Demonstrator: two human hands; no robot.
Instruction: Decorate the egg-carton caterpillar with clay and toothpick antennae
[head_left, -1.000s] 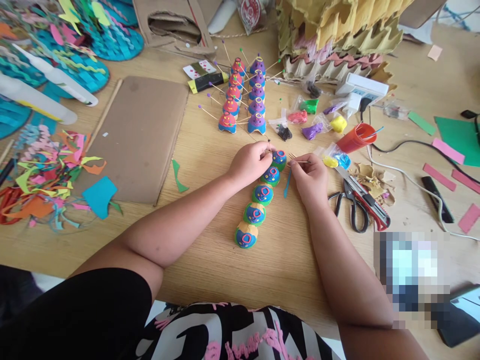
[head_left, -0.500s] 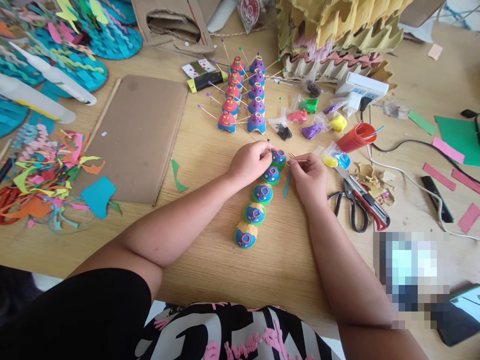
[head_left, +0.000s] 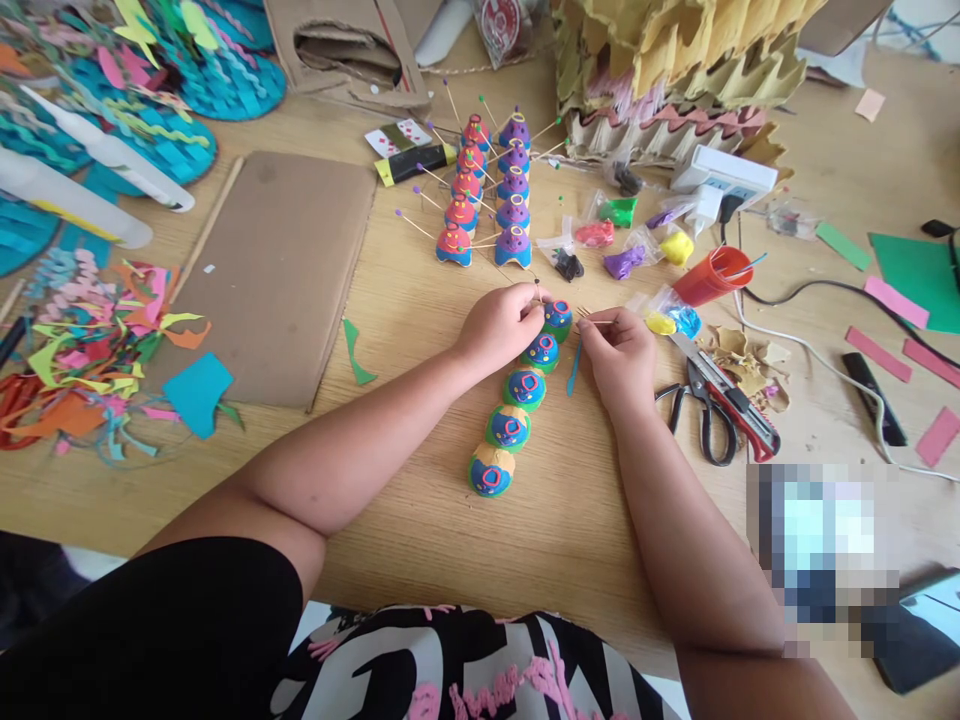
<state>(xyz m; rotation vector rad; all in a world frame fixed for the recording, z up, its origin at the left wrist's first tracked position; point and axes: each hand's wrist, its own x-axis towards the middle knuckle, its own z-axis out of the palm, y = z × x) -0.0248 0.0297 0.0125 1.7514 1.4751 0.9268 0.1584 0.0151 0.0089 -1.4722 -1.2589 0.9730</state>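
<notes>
A painted egg-carton strip (head_left: pixel 524 388) of several blue and green domed cups, with red rings and small yellow dots, lies lengthwise before me. My left hand (head_left: pixel 501 325) is closed at its far end, index finger and thumb against the last cup. A thin stick with a dark tip (head_left: pixel 537 288) rises by those fingertips; its lower end is hidden. Just right of the strip, my right hand (head_left: pixel 621 352) pinches a few toothpicks (head_left: pixel 586 315), their points toward the cup. A blue plastic modelling tool (head_left: pixel 574 368) lies between my right hand and the strip.
Beyond stand red strips (head_left: pixel 459 210) and purple strips (head_left: pixel 513 212) with ball-tipped sticks. Bagged clay (head_left: pixel 624 262), a red cup (head_left: pixel 712 275), scissors (head_left: pixel 709 425) and an open-bladed cutter (head_left: pixel 731 400) are right. Cardboard (head_left: pixel 270 260) and paper scraps (head_left: pixel 112 350) lie left; egg trays (head_left: pixel 675 70) are stacked behind.
</notes>
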